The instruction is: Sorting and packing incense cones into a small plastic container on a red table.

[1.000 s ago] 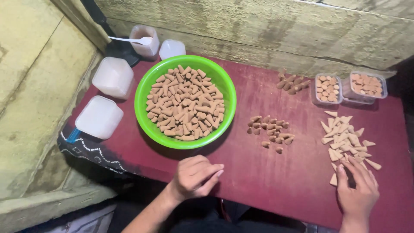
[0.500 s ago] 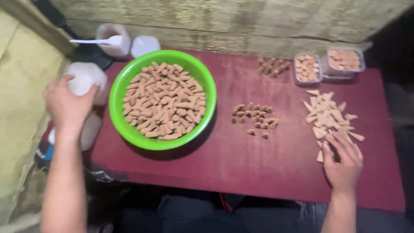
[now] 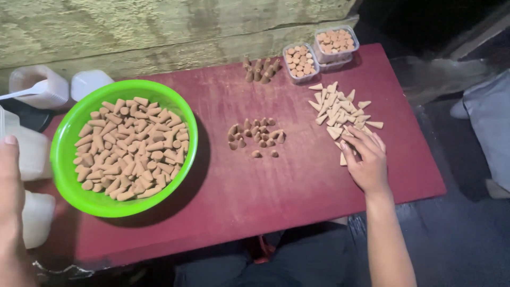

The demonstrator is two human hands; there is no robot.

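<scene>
**Right hand on pale cone pile, left hand at white container**

Person's right hand (image 3: 365, 162) lies palm-down at the right part of the dark red table (image 3: 297, 186), fingers spread and loosely curled, fingertips touching the near edge of a loose pile of pale cones (image 3: 340, 109). No firm grasp visible; whether a cone is pinched under the fingers cannot be told.

Left hand (image 3: 9, 202) is at the far left edge of the view, mostly cut off. Thumb up, pressed against a white plastic container (image 3: 33, 151) off the table's left end; it probably grips it, but the fingers are out of sight. A second white container (image 3: 37, 218) sits just nearer, below the first.

Green bowl (image 3: 69, 183) on the left part of the table, full of brown cones (image 3: 130, 146) lying on their sides. A small cluster of darker cones (image 3: 255, 135) sits mid-table, well apart from the bowl and the pale pile. A few upright cones (image 3: 260, 68) stand near the far edge. Two clear plastic tubs (image 3: 319, 50) filled with cones stand at the far right corner, touching each other. Beyond the far left corner: a translucent cup with a white spoon (image 3: 37, 87) and another white lidded tub (image 3: 90, 82).
</scene>
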